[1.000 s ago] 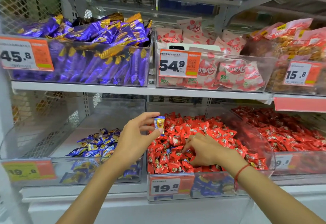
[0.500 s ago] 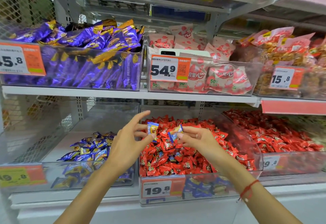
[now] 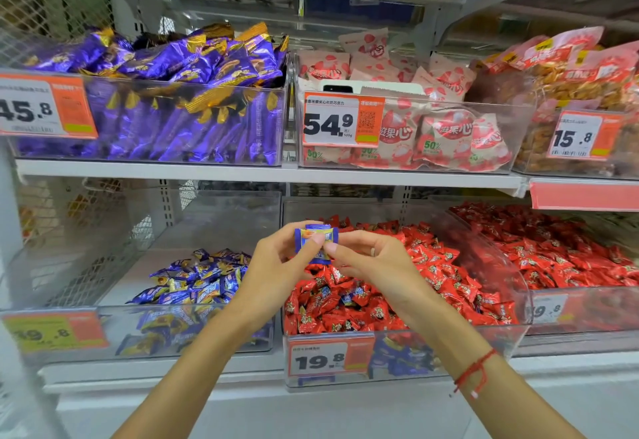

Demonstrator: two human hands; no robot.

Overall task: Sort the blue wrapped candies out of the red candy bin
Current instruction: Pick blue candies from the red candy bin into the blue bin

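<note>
Blue wrapped candies (image 3: pixel 316 243): held up between both hands above the left rear of the red candy bin (image 3: pixel 408 355), apart from the pile below. Left hand (image 3: pixel 276 267), grip narrow: thumb and fingertips pinch the left edge of the wrappers. Right hand (image 3: pixel 371 260), grip narrow: thumb and forefinger pinch the right edge, tips nearly meeting those of the left. Wrappers are glossy blue, square, with an orange-yellow printed patch and crimped ends; they overlap, and the count cannot be told. Red candies (image 3: pixel 432 276) fill the bin; a few blue wrappers (image 3: pixel 347 297) show among them near the front, and more blue pieces lie low behind the 19.8 price tag (image 3: pixel 320 359), partly hidden. Adjacent left bin (image 3: pixel 138 335) holds a loose heap of blue candies; its tag is blurred. A red string (image 3: pixel 475 371) circles the right wrist.
</note>
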